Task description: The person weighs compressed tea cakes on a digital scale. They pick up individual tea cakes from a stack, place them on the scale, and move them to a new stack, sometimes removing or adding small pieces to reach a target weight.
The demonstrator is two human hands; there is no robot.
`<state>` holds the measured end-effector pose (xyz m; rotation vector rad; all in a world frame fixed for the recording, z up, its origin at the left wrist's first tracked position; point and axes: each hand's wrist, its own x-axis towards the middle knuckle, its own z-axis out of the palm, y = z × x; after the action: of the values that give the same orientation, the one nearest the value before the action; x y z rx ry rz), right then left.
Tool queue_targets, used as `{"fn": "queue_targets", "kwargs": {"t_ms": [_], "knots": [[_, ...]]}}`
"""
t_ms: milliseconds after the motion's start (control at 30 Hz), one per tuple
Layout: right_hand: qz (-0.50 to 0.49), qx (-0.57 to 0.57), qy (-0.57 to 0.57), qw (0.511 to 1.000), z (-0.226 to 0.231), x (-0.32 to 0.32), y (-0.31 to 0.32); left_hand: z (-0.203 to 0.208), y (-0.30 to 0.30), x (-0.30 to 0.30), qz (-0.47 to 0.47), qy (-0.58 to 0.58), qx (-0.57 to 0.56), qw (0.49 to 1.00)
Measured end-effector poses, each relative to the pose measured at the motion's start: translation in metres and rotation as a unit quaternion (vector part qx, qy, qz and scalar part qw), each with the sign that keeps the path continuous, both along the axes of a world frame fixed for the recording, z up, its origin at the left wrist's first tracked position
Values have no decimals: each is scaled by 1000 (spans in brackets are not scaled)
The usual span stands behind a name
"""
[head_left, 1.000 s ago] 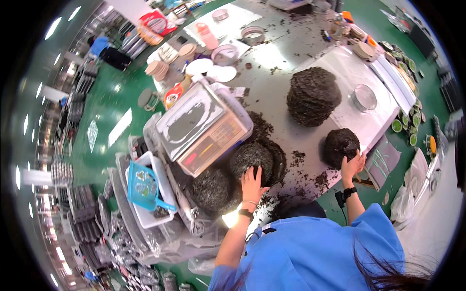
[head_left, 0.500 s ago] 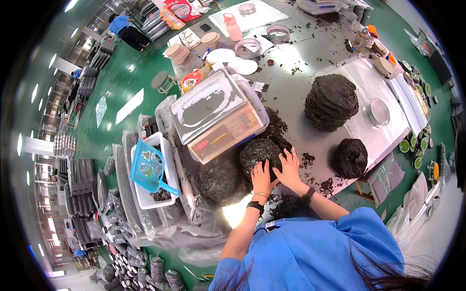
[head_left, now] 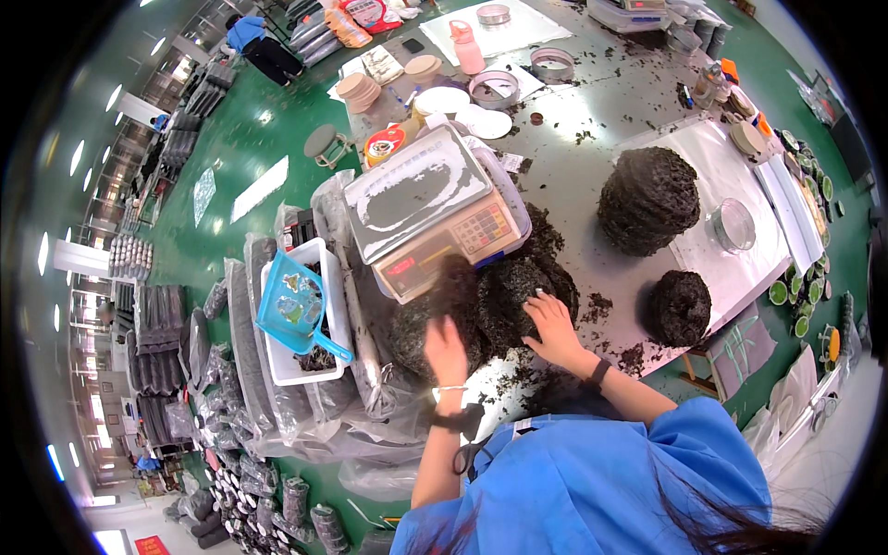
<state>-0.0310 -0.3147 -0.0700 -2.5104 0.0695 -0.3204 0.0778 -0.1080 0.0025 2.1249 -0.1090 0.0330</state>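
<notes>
My left hand [head_left: 446, 353] is raised and blurred, gripping a dark clump of dried, leafy material [head_left: 455, 283] in front of the digital scale [head_left: 474, 236]. Beneath that hand lies a rounded dark pile [head_left: 412, 335]. My right hand [head_left: 557, 333] rests with spread fingers on the edge of a second dark round pile [head_left: 529, 289], its top loose and crumbly. Whitish residue marks the scale's flat plate. To the right stand a tall layered dark stack [head_left: 649, 202] and a smaller dark round cake [head_left: 680, 308].
A white bin [head_left: 285, 365] with a blue dustpan [head_left: 294, 310] sits left of the scale. Farther back are a pink bottle [head_left: 467, 48], metal rings [head_left: 552, 65] and round discs [head_left: 358, 92]. A clear ring [head_left: 733, 226] lies on white sheeting at right. Dark crumbs litter the metal table.
My left hand has left the pile under both hands and moved left, lifting a dark clump toward the scale. My right hand stays on the pile. The whole view has shifted slightly.
</notes>
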Motion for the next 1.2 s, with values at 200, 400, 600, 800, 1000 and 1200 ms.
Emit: {"fn": "queue_targets", "kwargs": {"t_ms": [200, 400, 600, 800, 1000, 1200], "knots": [[156, -176, 64, 970, -21, 15, 0, 12, 59, -3, 61, 50, -132, 988], [234, -302, 32, 924, -31, 12, -8, 7, 74, -17, 118, 75, -108, 984], [246, -227, 55, 941, -30, 14, -14, 7, 63, -18, 85, 66, -178, 978], [52, 162, 57, 984, -9, 22, -27, 8, 62, -15, 79, 76, -204, 973], [-110, 239, -54, 963, 65, 18, -16, 26, 50, -20, 106, 63, -196, 973], [62, -34, 13, 997, 27, 26, 50, 24, 39, -18, 93, 29, -181, 979]]}}
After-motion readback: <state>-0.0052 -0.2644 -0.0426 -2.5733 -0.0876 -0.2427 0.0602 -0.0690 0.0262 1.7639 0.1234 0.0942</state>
